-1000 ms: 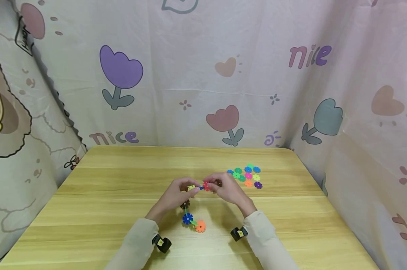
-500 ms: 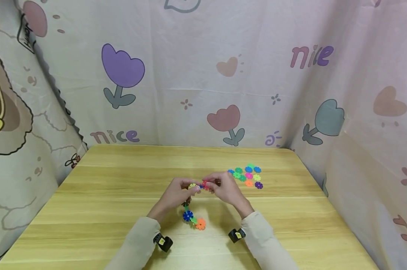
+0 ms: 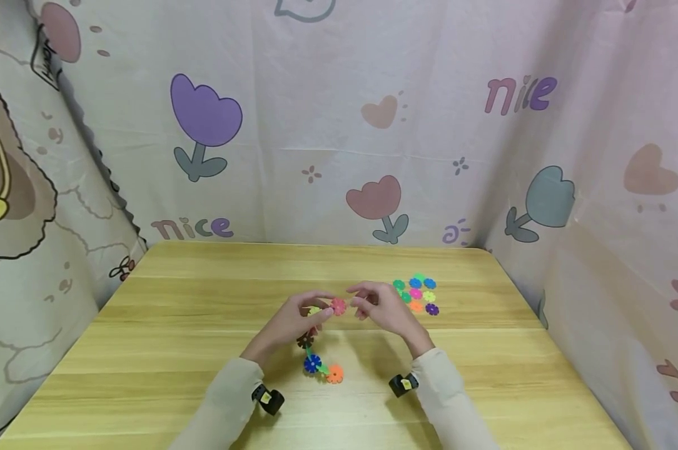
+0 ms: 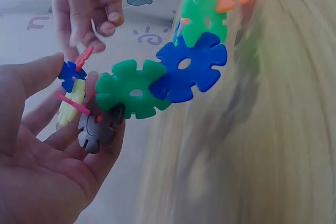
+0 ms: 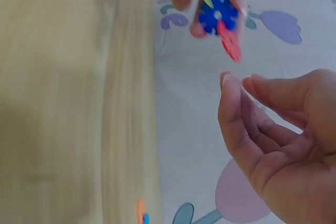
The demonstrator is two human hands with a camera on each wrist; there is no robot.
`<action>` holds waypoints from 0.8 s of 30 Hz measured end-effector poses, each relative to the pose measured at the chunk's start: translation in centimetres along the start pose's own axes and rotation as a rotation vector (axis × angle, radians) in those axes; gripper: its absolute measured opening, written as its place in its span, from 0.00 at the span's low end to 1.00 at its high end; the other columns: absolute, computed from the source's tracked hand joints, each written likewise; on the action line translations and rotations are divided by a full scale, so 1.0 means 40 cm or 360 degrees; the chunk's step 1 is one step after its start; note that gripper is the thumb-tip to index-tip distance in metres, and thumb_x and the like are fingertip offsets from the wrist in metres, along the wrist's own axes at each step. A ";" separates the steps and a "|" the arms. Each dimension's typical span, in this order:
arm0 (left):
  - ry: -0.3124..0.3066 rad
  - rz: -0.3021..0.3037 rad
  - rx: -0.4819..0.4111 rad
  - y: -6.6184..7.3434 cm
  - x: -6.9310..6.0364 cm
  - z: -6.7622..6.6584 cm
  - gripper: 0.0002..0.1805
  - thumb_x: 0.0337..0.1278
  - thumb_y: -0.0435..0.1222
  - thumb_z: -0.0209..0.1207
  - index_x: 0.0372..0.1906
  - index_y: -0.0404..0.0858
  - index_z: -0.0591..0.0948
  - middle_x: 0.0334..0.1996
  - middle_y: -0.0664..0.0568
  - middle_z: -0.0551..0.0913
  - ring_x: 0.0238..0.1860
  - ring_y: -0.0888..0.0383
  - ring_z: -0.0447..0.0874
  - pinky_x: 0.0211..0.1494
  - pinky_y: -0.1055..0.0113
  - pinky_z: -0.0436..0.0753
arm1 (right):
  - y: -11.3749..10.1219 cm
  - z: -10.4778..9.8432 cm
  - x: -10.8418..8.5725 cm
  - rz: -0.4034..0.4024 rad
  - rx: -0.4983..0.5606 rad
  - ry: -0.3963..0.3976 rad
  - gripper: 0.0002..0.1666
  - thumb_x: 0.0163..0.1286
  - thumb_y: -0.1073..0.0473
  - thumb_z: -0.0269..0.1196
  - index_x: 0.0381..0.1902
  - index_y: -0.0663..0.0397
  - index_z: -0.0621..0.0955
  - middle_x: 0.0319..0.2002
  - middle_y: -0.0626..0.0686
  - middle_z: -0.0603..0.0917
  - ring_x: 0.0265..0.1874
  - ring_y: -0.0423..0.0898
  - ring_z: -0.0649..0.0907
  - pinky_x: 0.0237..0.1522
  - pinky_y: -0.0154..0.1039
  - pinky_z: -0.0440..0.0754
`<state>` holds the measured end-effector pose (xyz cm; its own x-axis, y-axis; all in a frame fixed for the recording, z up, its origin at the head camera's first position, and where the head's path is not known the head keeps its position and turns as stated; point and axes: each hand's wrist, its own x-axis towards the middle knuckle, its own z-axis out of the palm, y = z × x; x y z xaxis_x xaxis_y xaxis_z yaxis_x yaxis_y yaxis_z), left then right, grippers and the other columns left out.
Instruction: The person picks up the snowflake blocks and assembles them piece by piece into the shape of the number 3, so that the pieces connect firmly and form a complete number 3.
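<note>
My left hand (image 3: pixel 294 322) holds a chain of interlocked plastic snowflake discs, with thumb and fingers pinching it near the blue disc (image 4: pixel 72 76). A red disc (image 3: pixel 338 305) forms the chain's upper end, slotted into that blue one. From the hand hangs the rest: a yellow disc (image 4: pixel 71 106), a pink one seen edge-on, a dark brown disc (image 4: pixel 96 134), a green disc (image 4: pixel 118 90), another blue disc (image 4: pixel 199 69), a second green and an orange disc (image 3: pixel 334 374). My right hand (image 3: pixel 384 309), just right of the red disc and apart from it, has loosely bent fingers holding nothing.
Loose discs lie on the wooden table (image 3: pixel 204 281) beyond the right hand, among them a purple disc (image 3: pixel 431 309), an orange disc (image 3: pixel 416 307) and several green and blue ones. A printed curtain (image 3: pixel 294 125) hangs behind the table.
My right hand has let go of the red disc and drawn a little to the right. The red disc stays on the chain, now facing the head camera, still in my left hand.
</note>
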<state>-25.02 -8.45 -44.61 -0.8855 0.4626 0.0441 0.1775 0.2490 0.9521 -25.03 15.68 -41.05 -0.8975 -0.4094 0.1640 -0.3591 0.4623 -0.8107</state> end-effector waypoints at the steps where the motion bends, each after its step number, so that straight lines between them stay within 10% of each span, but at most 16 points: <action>1: 0.0005 -0.0002 0.0012 0.000 0.001 -0.003 0.22 0.72 0.47 0.62 0.66 0.49 0.80 0.53 0.39 0.85 0.31 0.48 0.85 0.34 0.64 0.86 | 0.003 -0.008 -0.001 0.0005 0.0005 0.0011 0.14 0.76 0.65 0.61 0.57 0.62 0.84 0.38 0.68 0.87 0.29 0.58 0.88 0.37 0.57 0.89; 14: 0.0003 0.0027 -0.0019 0.008 -0.011 -0.030 0.22 0.74 0.45 0.60 0.67 0.47 0.79 0.56 0.34 0.84 0.42 0.33 0.86 0.43 0.53 0.90 | 0.100 -0.131 0.021 0.0256 -0.0385 0.0193 0.12 0.74 0.66 0.62 0.52 0.65 0.86 0.42 0.64 0.89 0.36 0.57 0.88 0.34 0.39 0.86; 24: 0.0000 0.0021 -0.0049 0.005 -0.008 -0.034 0.26 0.75 0.43 0.59 0.72 0.40 0.75 0.56 0.34 0.84 0.49 0.34 0.88 0.50 0.50 0.90 | 0.181 -0.148 0.051 0.0494 -0.0675 0.0170 0.12 0.70 0.68 0.65 0.50 0.64 0.87 0.52 0.64 0.88 0.50 0.59 0.86 0.56 0.55 0.85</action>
<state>-25.28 -9.72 -44.02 -0.8831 0.4658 0.0564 0.1756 0.2166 0.9603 -30.96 22.85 -43.28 -0.9910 -0.1311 0.0268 -0.1249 0.8352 -0.5356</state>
